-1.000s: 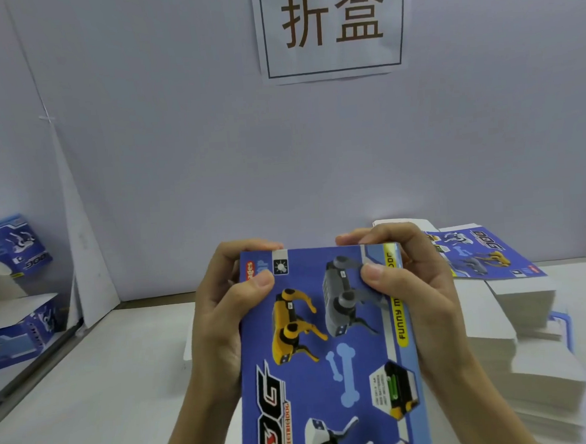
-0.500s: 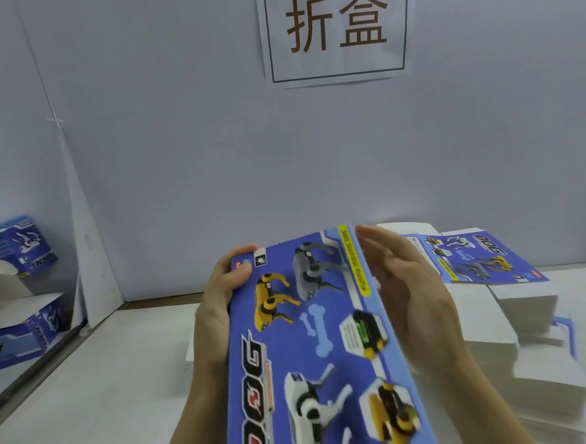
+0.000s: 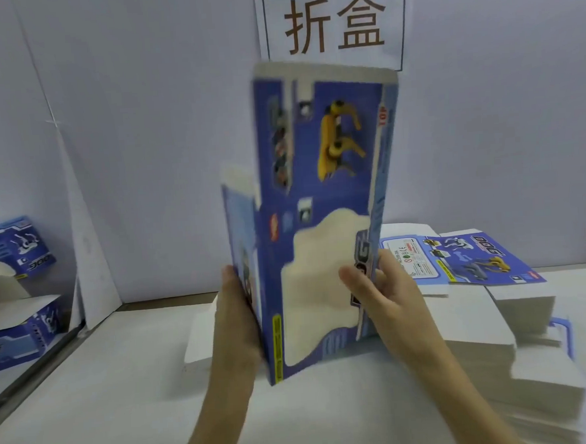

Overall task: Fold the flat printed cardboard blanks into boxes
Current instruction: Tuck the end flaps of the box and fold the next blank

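"折盒" on wall sign (image 3: pixel 334 23), "DOG" on flat blank (image 3: pixel 488 244), perhaps "TOP" on held box (image 3: pixel 317 193)

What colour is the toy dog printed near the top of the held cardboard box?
Yellow dog, clearest in the head view.

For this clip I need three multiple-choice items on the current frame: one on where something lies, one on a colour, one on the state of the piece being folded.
1. Where is the stack of flat blanks?
A. To the person's right, on the table
B. On the floor
C. Pinned to the wall

2. What colour is the robot dog printed on the upper panel of the held box?
A. Red
B. Yellow
C. Green

3. How does the held box stand?
A. Flat on the table
B. Crumpled into a ball
C. Upright, between the two hands

Answers:
1. A: the white pile with a printed blue sheet on top sits right of the right hand, on the table.
2. B: the dog print is plainly yellow.
3. C: the left hand and right hand hold its sides, with its flaps pointing up.
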